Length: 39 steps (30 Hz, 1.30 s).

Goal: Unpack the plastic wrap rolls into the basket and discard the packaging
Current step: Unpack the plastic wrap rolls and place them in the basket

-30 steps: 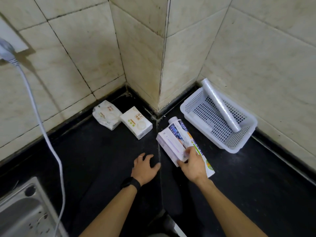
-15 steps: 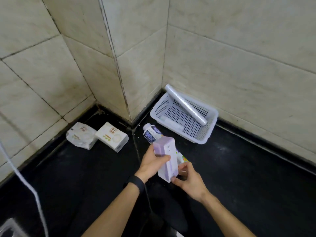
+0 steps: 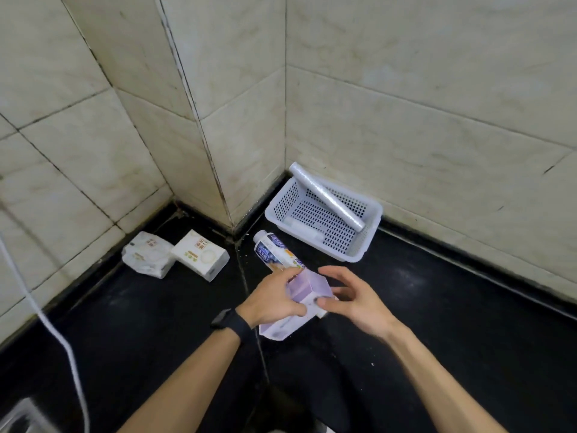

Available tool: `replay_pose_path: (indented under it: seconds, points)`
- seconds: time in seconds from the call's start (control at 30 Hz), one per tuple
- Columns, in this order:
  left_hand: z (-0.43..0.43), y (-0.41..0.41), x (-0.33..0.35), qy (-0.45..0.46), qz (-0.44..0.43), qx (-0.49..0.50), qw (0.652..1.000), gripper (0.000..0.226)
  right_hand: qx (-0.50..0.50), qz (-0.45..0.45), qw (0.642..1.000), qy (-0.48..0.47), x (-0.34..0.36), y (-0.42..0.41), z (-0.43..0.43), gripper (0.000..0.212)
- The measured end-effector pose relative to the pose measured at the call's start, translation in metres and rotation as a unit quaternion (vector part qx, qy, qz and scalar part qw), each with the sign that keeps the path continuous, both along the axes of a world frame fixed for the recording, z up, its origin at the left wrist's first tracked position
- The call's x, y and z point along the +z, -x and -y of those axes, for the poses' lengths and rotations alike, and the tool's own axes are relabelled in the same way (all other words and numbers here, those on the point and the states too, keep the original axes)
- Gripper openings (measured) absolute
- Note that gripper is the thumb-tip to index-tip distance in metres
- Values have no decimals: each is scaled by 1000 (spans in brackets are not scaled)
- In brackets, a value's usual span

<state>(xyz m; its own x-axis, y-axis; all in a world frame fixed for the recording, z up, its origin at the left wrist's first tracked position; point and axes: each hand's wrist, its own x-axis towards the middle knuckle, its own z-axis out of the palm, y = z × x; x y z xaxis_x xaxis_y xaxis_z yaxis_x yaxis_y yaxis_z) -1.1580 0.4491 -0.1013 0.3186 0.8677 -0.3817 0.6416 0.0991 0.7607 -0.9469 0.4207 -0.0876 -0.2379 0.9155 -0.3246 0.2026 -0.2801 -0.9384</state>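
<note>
Tipped flatter, purple box gripped by left hand, right hand touching edge.

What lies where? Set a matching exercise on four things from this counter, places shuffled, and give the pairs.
Things:
1. purple box
2. plastic wrap roll
3. printed pack
4. white packs

Places:
A. slanted in the white basket, upper end on its rim
B. lying on the black counter just beyond the hands
C. at the foot of the left wall
D. gripped by the left hand, the right hand at its end

Pairs: 1-D, 2-A, 3-B, 4-C.
</note>
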Motion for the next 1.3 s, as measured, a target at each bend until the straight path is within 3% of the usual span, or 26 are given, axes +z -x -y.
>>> replay_pose_path:
  seconds: [0.17,0.3,0.37,0.5,0.63,0.77,0.87,1.03,1.17,1.3]
  points:
    - [-6,1,4,71,60,39,995,65,-46,26,996,-66,-8,3,3,14]
    - [-15,8,11,128,81,-9,988,51,9,-11,1000,24,-11,-3,0,22]
    - [-19,11,12,129,85,-29,988,48,-11,-20,998,61,-13,-1,3,24]
    - [-15,4,6,-23,-62,-98,993,66,-140,-117,972,150,-25,10,7,24]
    - [14,-10,-10,-249,-260,-137,923,66,-173,-151,953,198,-31,20,14,24]
    - [28,-1,-27,-321,-209,-83,920,50,-97,-80,978,164,-25,18,19,13]
    - [31,9,-33,-360,-177,-74,913,59,-54,19,996,66,-21,15,22,11]
    - [40,13,-35,-388,-152,-65,907,59,-31,150,986,-63,-17,21,33,13]
    - [41,18,-34,-351,-175,-89,916,56,-14,201,977,-71,-20,23,35,18]
    - [39,19,-33,-320,-187,-89,925,55,-47,180,982,-38,-20,26,30,15]
